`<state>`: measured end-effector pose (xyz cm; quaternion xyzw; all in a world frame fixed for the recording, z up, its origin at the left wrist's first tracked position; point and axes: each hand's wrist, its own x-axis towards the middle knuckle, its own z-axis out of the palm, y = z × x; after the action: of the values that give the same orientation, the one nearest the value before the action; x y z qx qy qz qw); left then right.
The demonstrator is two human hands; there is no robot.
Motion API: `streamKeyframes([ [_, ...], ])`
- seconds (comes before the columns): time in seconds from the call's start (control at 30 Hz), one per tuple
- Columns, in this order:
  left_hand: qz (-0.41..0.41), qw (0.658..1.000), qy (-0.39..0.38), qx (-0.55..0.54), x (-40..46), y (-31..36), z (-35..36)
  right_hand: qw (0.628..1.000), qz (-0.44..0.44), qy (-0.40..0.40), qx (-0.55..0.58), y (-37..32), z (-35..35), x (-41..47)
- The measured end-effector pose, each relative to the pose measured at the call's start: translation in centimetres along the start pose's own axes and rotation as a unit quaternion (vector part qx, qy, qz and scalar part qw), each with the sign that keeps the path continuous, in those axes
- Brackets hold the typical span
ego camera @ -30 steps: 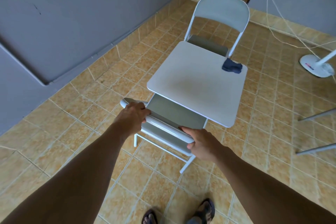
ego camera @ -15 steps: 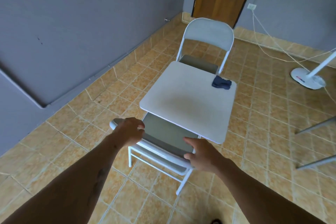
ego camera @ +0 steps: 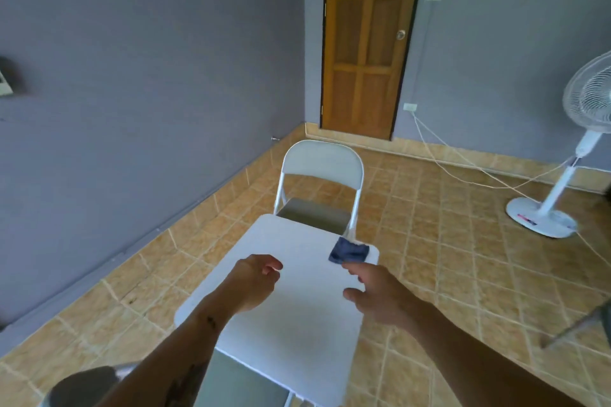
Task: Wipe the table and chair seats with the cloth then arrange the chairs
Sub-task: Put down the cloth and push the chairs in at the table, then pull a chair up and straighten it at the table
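cloth (ego camera: 348,251): crumpled at far right corner of desk (ego camera: 264,307) | handling: probably soft, light, limp; gather it from the top | right hand (ego camera: 380,294): fingers spread, empty, just short of it | left hand (ego camera: 253,284): loosely curled, empty

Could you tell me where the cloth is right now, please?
The dark blue cloth lies on the white table's far right corner, beside the far chair, just beyond the right hand.

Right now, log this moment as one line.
left hand: free, over table | right hand: open, near cloth | cloth: far right table corner
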<state>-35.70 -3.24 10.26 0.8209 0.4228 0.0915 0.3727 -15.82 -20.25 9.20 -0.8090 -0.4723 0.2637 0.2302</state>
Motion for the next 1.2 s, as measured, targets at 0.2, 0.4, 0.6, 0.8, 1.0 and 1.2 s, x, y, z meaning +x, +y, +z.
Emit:
streamKeyframes([
  [0.2,0.035,0.999,-0.014,0.034,6.9,10.6,4.6,0.999,-0.008,0.033,-0.020,6.1,-12.0,4.0],
  [0.4,0.074,0.995,-0.006,0.062,16.5,18.3,7.8,0.997,-0.010,0.054,-0.054,11.3,-20.0,11.1],
  [0.6,0.073,0.997,0.011,0.014,30.7,23.1,10.1,0.991,-0.038,0.059,-0.113,15.1,-28.2,22.4],
  [0.8,0.056,0.998,0.018,0.032,45.3,28.6,11.3,0.989,-0.041,0.049,-0.133,18.3,-36.3,33.7],
  [1.0,-0.011,0.999,0.032,0.028,57.2,31.4,14.1,0.993,-0.042,0.018,-0.108,21.9,-42.2,45.0],
  [1.2,-0.108,0.990,0.084,0.043,68.5,31.6,18.0,0.995,-0.070,-0.024,-0.068,27.3,-47.0,58.4],
])
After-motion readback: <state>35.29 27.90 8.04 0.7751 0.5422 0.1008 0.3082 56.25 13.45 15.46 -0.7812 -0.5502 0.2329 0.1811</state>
